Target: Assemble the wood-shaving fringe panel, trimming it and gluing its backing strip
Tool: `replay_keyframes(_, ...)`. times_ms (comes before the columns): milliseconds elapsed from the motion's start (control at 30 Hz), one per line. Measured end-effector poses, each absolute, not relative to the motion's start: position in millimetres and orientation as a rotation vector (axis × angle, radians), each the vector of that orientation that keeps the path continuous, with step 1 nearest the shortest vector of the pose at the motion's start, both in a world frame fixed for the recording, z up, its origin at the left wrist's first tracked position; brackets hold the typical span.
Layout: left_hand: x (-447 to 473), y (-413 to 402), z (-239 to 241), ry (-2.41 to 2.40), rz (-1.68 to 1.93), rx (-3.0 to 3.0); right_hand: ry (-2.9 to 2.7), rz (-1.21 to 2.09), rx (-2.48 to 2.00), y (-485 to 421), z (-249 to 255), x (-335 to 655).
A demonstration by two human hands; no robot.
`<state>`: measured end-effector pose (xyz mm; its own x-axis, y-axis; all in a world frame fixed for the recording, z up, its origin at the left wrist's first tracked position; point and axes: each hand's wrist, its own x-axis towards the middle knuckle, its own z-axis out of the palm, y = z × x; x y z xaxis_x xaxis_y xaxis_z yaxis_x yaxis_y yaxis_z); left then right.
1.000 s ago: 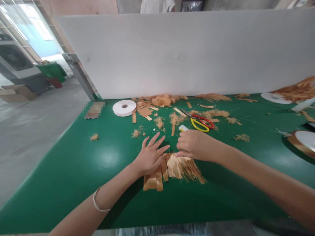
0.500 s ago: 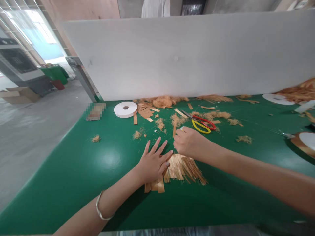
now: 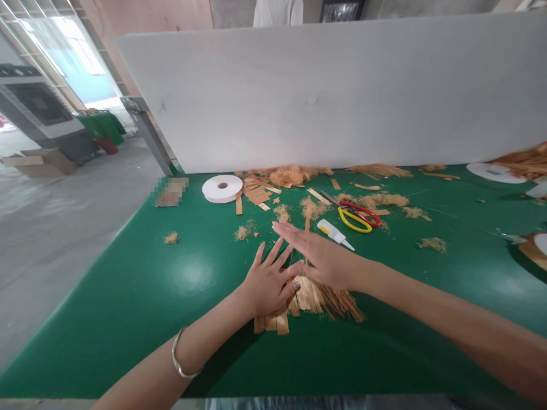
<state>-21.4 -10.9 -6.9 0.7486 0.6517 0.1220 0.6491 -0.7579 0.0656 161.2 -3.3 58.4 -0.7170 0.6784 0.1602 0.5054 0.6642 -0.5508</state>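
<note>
On the green counter (image 3: 128,319), left hand (image 3: 269,285) flat, fingers spread, likely pinning tan strips (image 3: 282,323) beneath; right hand (image 3: 327,261) open, seemingly empty, over frayed fringe (image 3: 311,297), contact unclear; white bottle (image 3: 331,232), scissors (image 3: 355,219) lie beyond, probably for easy reach.

A broad lane of green table (image 3: 128,319) runs left of the left hand (image 3: 270,287), broken by one fibre tuft (image 3: 171,238); another spans the near side, below the fringed strips (image 3: 310,296). Just beyond the right hand (image 3: 329,262), the white bottle (image 3: 330,230) and scissors (image 3: 359,217) obstruct (the bottle's nozzle angles rightward). Farther back, the white board (image 3: 320,97) walls everything off.
</note>
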Motion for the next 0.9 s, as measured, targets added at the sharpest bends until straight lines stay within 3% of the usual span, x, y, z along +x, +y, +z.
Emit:
replay_keyframes(100,-20,-10,-8,1.108,0.191,2.901,-2.788,0.006,-0.820,0,59,162)
replay_keyframes(233,-22,-9,-10,1.091,0.224,2.921,-2.784,-0.326,-0.890,11,58,169)
replay_keyframes(367,-23,-10,-10,1.074,0.220,2.936,-2.424,-0.147,-1.282,28,63,175)
replay_keyframes(533,-23,-11,-6,1.082,0.202,2.909,-2.634,0.910,-1.072,36,84,184)
replay_keyframes(600,-23,-11,-6,1.069,0.206,2.908,-2.918,1.089,-0.943,33,94,185)
replay_keyframes(700,-23,-11,-8,1.067,0.222,2.916,-3.066,0.628,-1.217,26,101,178)
replay_keyframes(800,-23,-10,-10,1.077,0.220,2.911,-2.672,0.006,-1.476,21,102,162)
replay_keyframes(900,-22,-10,-10,1.075,0.207,2.898,-2.471,0.050,-1.220,17,111,149)
